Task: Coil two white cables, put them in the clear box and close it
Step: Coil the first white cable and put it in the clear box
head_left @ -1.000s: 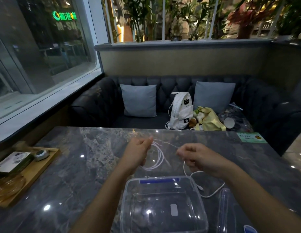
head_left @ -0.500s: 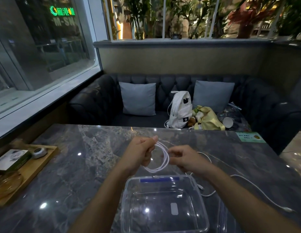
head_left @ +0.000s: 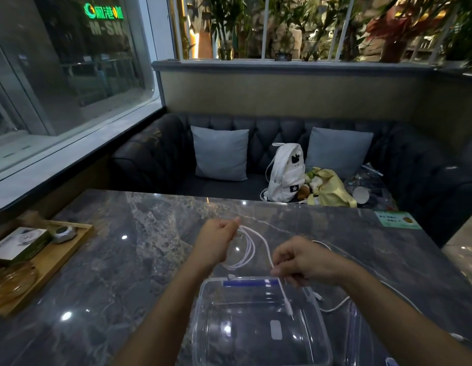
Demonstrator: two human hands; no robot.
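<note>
My left hand (head_left: 216, 239) grips a few loops of a white cable (head_left: 249, 250) above the marble table (head_left: 124, 260). My right hand (head_left: 301, 260) pinches the same cable's loose end, and its plug dangles over the open clear box (head_left: 258, 320), which has a blue strip on its far rim. A second white cable (head_left: 335, 307) lies uncoiled on the table under my right forearm and runs off to the right. The clear lid (head_left: 353, 328) lies just right of the box.
A wooden tray (head_left: 42, 262) with a small box, a round device and an amber glass dish sits at the table's left edge. A green card (head_left: 396, 219) lies at the far right corner. Beyond the table, a dark sofa holds cushions, a white backpack and bags.
My right hand has drawn back toward the box, pulling the cable's tail through until its plug hangs over the box. The coil in my left hand has stayed in place.
</note>
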